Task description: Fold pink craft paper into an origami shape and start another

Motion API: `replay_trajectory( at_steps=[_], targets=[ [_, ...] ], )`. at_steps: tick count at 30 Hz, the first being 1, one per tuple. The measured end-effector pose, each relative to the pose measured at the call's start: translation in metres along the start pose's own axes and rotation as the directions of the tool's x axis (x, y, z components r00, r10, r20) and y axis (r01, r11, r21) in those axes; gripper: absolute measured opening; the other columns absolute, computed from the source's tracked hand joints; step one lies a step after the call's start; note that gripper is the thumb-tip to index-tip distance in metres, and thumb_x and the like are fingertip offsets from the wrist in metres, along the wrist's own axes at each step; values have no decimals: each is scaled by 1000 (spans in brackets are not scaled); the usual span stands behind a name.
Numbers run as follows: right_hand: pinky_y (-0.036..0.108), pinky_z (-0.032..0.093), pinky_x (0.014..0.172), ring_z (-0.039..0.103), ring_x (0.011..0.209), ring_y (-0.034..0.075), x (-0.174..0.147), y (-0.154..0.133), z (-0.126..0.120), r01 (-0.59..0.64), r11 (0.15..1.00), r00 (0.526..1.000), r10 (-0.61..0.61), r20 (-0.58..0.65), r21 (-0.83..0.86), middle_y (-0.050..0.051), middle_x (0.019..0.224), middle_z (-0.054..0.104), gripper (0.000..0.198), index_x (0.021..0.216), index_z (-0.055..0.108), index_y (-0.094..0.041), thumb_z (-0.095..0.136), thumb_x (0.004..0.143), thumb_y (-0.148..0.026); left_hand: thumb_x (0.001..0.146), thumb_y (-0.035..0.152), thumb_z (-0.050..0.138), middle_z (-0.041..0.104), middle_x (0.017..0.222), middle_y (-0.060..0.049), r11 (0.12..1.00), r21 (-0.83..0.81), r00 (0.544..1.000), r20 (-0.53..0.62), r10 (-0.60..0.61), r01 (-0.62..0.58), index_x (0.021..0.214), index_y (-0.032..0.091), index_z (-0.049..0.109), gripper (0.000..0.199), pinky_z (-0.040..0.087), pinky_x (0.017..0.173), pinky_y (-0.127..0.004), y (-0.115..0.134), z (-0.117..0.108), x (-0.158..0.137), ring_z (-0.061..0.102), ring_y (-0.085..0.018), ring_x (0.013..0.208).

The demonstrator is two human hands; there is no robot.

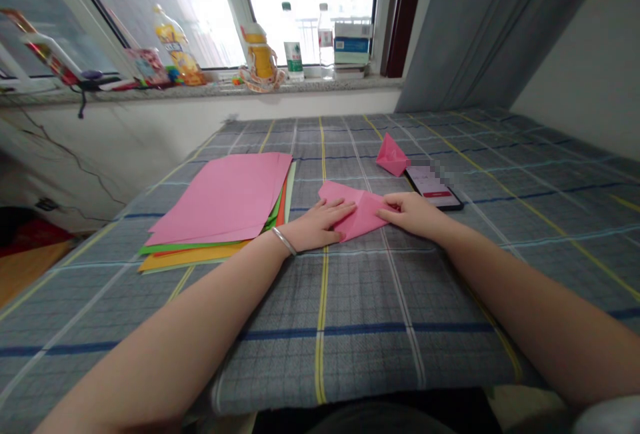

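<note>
A folded sheet of pink paper (364, 209) with creases across it lies on the checked tablecloth (360, 294) between my hands. My left hand (320, 223) rests flat on its left part with the fingers stretched out; a silver bangle circles that wrist. At the paper's right corner, my right hand (411, 213) pinches the edge between thumb and fingers. Just beyond stands a folded pink paper shape (393, 155) with a pointed top. Beside it, close to my right hand, lies a phone (434, 187) with its screen lit.
To the left lies a stack of coloured paper (225, 194), pink on top with green, orange and yellow edges showing below. The windowsill (320, 89) at the back holds bottles, a yellow cup (260, 57) and boxes (351, 47). A grey curtain (465, 27) hangs at the right.
</note>
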State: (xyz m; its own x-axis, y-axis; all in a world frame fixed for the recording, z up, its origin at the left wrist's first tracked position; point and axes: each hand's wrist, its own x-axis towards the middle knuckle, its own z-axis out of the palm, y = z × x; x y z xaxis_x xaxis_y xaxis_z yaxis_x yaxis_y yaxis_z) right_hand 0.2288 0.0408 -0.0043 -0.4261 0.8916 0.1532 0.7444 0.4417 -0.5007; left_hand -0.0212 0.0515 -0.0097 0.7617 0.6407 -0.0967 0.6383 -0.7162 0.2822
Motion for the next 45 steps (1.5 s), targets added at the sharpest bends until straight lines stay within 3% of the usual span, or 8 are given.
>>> replay_trajectory(
  at_steps=[6, 11, 19, 27, 32, 39, 45],
  targets=[
    [27, 31, 59, 50, 66, 16, 5, 4, 10, -64, 997, 997, 62, -37, -37, 0, 67, 57, 30, 67, 53, -20, 49, 86, -43, 90, 29, 35, 16, 157, -8, 998, -44, 999, 2, -36, 36, 151, 18, 16, 64, 8, 118, -45, 0, -1, -1, 11, -21, 146],
    [27, 35, 66, 56, 74, 18, 8, 7, 16, -91, 991, 996, 89, -28, -103, 4, 78, 65, 28, 77, 60, -21, 49, 86, -44, 97, 42, 21, 18, 156, -10, 997, -45, 998, -35, -61, 59, 151, 16, 13, 60, 9, 118, -44, 1, 2, 1, 14, -20, 145],
    [28, 32, 60, 57, 74, 19, 7, -9, 17, -113, 953, 994, 109, -29, -281, 7, 84, 68, 27, 84, 61, -20, 47, 89, -43, 92, 52, 36, 14, 157, -17, 995, 15, 994, -56, -93, 94, 150, 6, 11, 78, 11, 119, -40, 5, 6, 3, 14, -22, 146],
    [29, 33, 61, 60, 78, 21, 7, -14, 18, -131, 928, 991, 131, -23, -349, 8, 92, 70, 26, 91, 61, -20, 46, 91, -41, 94, 46, 33, 21, 156, -16, 994, 92, 996, -77, -53, 60, 149, 9, 13, 70, 14, 118, -41, 0, 12, 4, 19, -23, 145],
    [29, 33, 62, 61, 80, 21, 8, -13, 20, -124, 924, 992, 123, -27, -362, 9, 93, 70, 27, 92, 61, -20, 46, 91, -42, 96, 43, 27, 20, 156, -14, 989, 123, 996, -48, -73, 78, 149, 9, 15, 64, 12, 118, -39, 3, 11, 4, 17, -21, 145],
    [30, 34, 62, 63, 83, 24, 7, -11, 20, -162, 920, 987, 153, -53, -358, 9, 97, 71, 32, 96, 63, -20, 46, 89, -46, 94, 43, 32, 18, 157, -14, 983, 153, 994, -48, -99, 105, 149, 7, 15, 68, 10, 118, -36, 7, 10, 2, 15, -21, 145],
    [30, 34, 62, 63, 84, 23, 8, -11, 20, -177, 907, 984, 170, -52, -381, 11, 98, 71, 31, 94, 63, -20, 45, 88, -44, 97, 40, 27, 18, 157, -13, 976, 205, 996, -65, -61, 73, 149, 10, 20, 60, 10, 118, -38, 8, 12, 0, 14, -21, 146]
  ],
)
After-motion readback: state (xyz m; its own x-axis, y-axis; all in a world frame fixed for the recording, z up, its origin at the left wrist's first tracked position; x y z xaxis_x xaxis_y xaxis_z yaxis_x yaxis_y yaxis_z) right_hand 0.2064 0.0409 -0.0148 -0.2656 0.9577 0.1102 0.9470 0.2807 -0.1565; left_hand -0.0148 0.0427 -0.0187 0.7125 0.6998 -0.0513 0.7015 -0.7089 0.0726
